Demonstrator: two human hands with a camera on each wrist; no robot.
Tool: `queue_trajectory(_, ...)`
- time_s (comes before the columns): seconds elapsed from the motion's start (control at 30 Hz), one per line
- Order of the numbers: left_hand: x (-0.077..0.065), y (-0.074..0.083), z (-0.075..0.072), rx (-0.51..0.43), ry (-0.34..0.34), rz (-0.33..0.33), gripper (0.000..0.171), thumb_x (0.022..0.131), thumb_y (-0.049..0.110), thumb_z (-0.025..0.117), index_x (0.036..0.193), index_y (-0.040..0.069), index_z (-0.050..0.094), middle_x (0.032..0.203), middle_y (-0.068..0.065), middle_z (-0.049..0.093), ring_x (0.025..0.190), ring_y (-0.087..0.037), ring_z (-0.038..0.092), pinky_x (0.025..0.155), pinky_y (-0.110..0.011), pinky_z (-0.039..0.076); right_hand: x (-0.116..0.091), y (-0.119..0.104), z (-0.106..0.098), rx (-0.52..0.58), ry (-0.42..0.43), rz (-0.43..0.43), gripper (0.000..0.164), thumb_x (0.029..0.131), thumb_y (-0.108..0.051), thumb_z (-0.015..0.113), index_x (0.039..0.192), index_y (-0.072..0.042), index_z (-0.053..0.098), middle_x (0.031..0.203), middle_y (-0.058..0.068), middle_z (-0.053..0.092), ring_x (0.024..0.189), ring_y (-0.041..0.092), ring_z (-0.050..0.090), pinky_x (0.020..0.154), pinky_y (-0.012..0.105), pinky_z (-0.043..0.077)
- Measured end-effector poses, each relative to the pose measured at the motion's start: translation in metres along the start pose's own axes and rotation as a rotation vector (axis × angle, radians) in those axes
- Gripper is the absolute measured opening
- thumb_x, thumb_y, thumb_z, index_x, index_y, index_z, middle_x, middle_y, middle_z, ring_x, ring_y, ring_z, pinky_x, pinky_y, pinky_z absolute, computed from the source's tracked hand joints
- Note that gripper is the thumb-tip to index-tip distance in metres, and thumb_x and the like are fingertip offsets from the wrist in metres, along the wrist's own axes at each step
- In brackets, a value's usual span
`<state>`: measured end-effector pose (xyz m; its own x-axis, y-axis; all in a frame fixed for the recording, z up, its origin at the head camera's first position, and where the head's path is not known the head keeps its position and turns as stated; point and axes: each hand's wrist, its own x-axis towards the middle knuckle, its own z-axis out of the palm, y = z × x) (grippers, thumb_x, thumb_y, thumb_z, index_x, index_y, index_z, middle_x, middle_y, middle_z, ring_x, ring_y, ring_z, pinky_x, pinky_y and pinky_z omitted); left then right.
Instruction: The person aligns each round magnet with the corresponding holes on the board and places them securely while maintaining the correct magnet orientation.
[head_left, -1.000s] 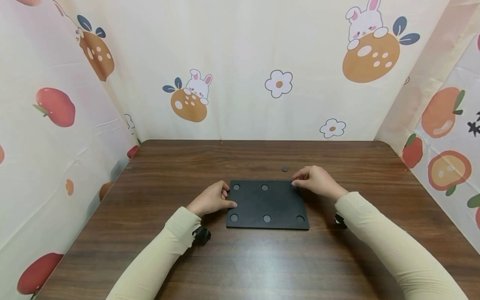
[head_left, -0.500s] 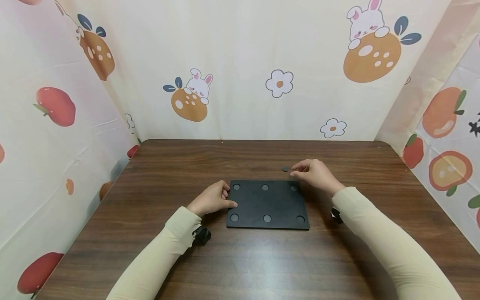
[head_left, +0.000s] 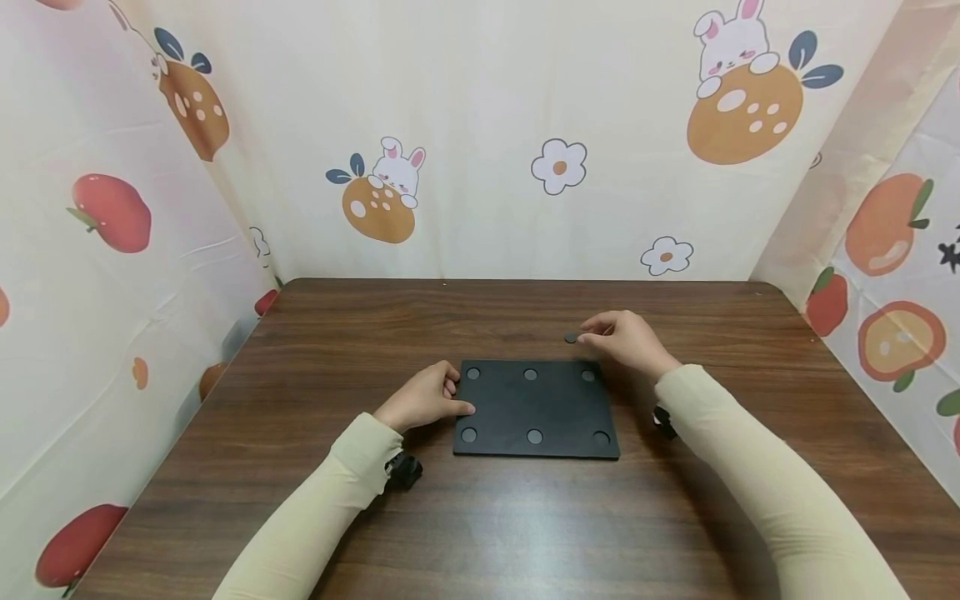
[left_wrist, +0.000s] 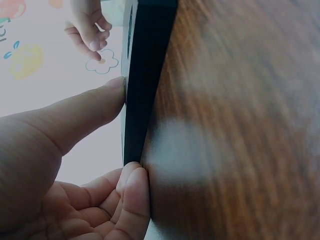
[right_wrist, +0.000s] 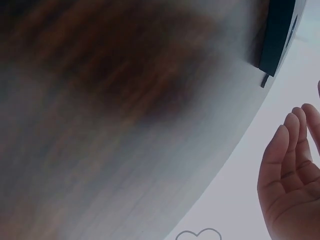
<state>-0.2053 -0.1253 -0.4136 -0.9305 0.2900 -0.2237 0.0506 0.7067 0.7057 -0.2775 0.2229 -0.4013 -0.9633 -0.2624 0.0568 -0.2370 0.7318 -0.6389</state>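
A flat black board (head_left: 536, 407) with several round recesses in two rows lies on the table. My left hand (head_left: 426, 398) grips its left edge; in the left wrist view the thumb (left_wrist: 95, 107) presses the top face while the curled fingers (left_wrist: 134, 192) touch the side. Beyond the board's far right corner lies a small dark disc (head_left: 571, 338). My right hand (head_left: 626, 340) hovers just right of this disc, thumb and fingers apart, nothing between them. In the right wrist view the disc (right_wrist: 264, 80) shows past the board's corner, apart from the fingers (right_wrist: 277, 147).
The brown wood-grain table (head_left: 360, 325) carries the board and disc. A patterned curtain (head_left: 480, 208) hangs behind it and along both sides. Black wrist cameras sit under both sleeves, the left camera (head_left: 406, 472) close to the tabletop.
My right hand has moved from the board's far right corner away and slightly left to beside the disc, uncovering the corner recess. The left hand, board and disc stay put.
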Motion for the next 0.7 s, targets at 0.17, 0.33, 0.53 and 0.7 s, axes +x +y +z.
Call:
queue_trajectory(0.17, 0.0, 0.0, 0.0, -0.005, 0.001, 0.002, 0.054, 0.081, 0.025, 0.082, 0.123, 0.005, 0.053, 0.101, -0.004, 0.056, 0.087, -0.016, 0.05, 0.079, -0.032, 0.044, 0.005, 0.001, 0.0, -0.01, 0.001, 0.004, 0.035, 0.091, -0.031, 0.071, 0.116, -0.007, 0.071, 0.096, 0.009, 0.07, 0.083, 0.023, 0.059, 0.07, 0.031, 0.048)
queue_trajectory(0.33, 0.001, 0.0, 0.0, -0.008, 0.001, 0.004, 0.054, 0.081, 0.025, 0.082, 0.123, 0.005, 0.053, 0.102, -0.005, 0.056, 0.087, -0.016, 0.05, 0.079, -0.032, 0.045, 0.009, 0.003, 0.001, -0.024, -0.011, 0.027, 0.037, 0.092, -0.032, 0.069, 0.119, -0.008, 0.069, 0.098, 0.009, 0.069, 0.085, 0.023, 0.059, 0.07, 0.031, 0.047)
queue_trajectory(0.53, 0.001, 0.001, -0.001, -0.007, 0.003, -0.002, 0.054, 0.081, 0.026, 0.082, 0.123, 0.006, 0.053, 0.102, -0.005, 0.056, 0.088, -0.016, 0.05, 0.08, -0.032, 0.045, 0.015, 0.003, 0.002, -0.045, -0.032, 0.034, 0.037, 0.093, -0.031, 0.068, 0.121, -0.008, 0.068, 0.103, 0.012, 0.068, 0.09, 0.025, 0.061, 0.075, 0.036, 0.049)
queue_trajectory(0.7, 0.0, 0.001, -0.001, -0.013, -0.001, 0.002, 0.054, 0.081, 0.025, 0.081, 0.123, 0.005, 0.053, 0.102, -0.005, 0.056, 0.087, -0.016, 0.05, 0.08, -0.033, 0.045, 0.019, 0.003, 0.003, -0.048, -0.056, 0.046, 0.036, 0.093, -0.029, 0.067, 0.122, -0.007, 0.068, 0.109, 0.014, 0.068, 0.096, 0.028, 0.062, 0.082, 0.043, 0.051)
